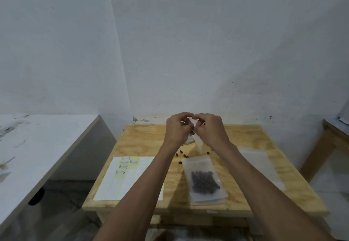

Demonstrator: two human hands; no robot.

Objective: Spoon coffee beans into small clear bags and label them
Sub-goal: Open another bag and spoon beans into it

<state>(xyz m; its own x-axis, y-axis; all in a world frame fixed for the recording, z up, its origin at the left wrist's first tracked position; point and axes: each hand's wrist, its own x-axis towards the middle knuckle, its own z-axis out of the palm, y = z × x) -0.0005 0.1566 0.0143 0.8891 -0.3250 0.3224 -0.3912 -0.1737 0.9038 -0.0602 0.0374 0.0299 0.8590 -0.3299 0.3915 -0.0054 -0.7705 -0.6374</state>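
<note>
Nearest me, at the front of the plywood table (245,205), lies a filled clear bag (204,179) with coffee beans dark in its lower half, resting on what looks like a small stack of other bags. To its left sits the label sheet (113,182), a few labels curling near its far end. Further right lie flat empty bags (262,165). Beyond the filled bag, loose beans (182,155) are scattered on the wood.

Farthest out, my left hand (178,129) and right hand (211,130) are raised together, fingers curled, pinching the top of a small clear bag (198,142) that hangs between them; I judge I'm working its mouth open or shut. If my pinch slips or the bag tips, beans could spill and join the strays. Whether this bag holds any beans I cannot tell.
</note>
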